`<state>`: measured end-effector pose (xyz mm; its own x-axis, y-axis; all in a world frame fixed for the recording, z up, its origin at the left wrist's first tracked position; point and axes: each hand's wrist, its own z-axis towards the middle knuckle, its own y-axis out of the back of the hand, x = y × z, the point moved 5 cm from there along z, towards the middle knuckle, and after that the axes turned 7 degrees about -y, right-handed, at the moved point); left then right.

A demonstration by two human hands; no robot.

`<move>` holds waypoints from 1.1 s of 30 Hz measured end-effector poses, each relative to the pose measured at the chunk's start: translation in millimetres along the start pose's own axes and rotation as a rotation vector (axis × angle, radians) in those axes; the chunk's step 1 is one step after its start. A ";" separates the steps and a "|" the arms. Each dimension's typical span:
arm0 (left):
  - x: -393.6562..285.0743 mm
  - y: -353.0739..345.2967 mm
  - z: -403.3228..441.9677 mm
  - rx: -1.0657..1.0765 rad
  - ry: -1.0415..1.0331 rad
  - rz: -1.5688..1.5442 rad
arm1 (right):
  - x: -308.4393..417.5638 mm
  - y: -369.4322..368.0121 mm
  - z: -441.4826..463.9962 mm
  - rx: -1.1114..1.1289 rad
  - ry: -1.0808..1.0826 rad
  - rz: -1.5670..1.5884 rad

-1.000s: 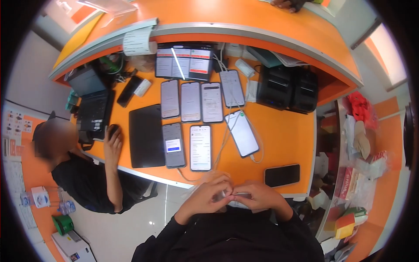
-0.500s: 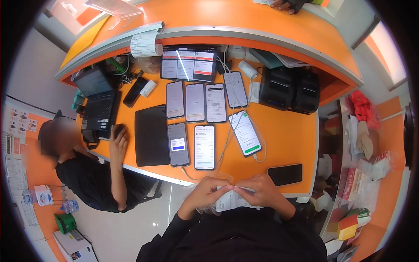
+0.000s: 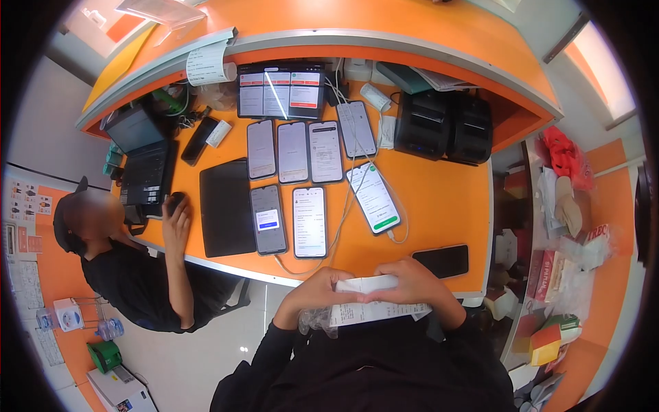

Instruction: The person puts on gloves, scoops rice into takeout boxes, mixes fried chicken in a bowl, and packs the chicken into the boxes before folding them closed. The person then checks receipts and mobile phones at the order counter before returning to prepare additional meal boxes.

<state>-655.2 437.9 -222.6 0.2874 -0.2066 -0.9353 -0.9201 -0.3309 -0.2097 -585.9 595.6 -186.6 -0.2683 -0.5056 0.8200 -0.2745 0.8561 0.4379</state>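
Observation:
A white paper receipt (image 3: 367, 314) with printed lines is folded between my two hands, close to my body at the desk's front edge. My left hand (image 3: 312, 295) closes on its left side, while my right hand (image 3: 410, 283) grips the right side; the thumbs meet across the paper. Crumpled clear plastic (image 3: 318, 320) hangs beneath my left hand, and whether the fingers hold it I cannot tell. Beyond my left hand lies a phone with a lit white screen (image 3: 310, 223). A phone with a dark screen (image 3: 441, 261) rests just past my right hand.
Several lit phones lie mid-desk, one wired to a white cable (image 3: 405, 233). Behind them stand a tablet (image 3: 281, 103) and black printers (image 3: 422, 127). At left, a co-worker's hand (image 3: 176, 223) rests on a mouse beside a laptop (image 3: 145, 168). A cluttered shelf (image 3: 525, 275) flanks the right.
The paper has been raised and opened out, so more of it shows above and below my thumbs. My hands have spread slightly apart. A gloved hand on the far counter has nearly left view.

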 end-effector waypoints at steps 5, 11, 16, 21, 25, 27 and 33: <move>10.3 3.6 1.1 -0.041 0.086 -0.022 | -4.5 0.3 0.6 -0.016 0.014 -0.061; 18.9 5.3 1.3 -0.062 0.067 -0.170 | 2.4 6.2 -4.3 -0.218 0.129 -0.007; 13.3 5.9 0.8 -0.147 0.089 -0.237 | 13.7 14.1 -7.4 -0.300 0.222 0.014; 2.7 11.5 4.3 -0.242 0.028 -0.124 | 10.2 17.2 -5.7 -0.196 0.145 -0.076; 25.4 37.3 -3.6 -0.383 0.007 0.071 | -14.8 39.3 -4.9 -0.097 -0.139 0.054; 39.4 59.6 -15.5 -0.461 0.004 0.061 | -38.5 49.9 10.2 -0.132 -0.386 0.021; 20.3 93.5 -46.9 -0.622 -0.046 0.102 | -80.9 28.5 38.9 -0.100 -0.448 -0.366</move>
<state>-722.9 359.6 -247.9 0.1820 -0.2302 -0.9560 -0.6111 -0.7881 0.0734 -607.9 656.7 -254.8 -0.5427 -0.7477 0.3826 -0.3406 0.6123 0.7135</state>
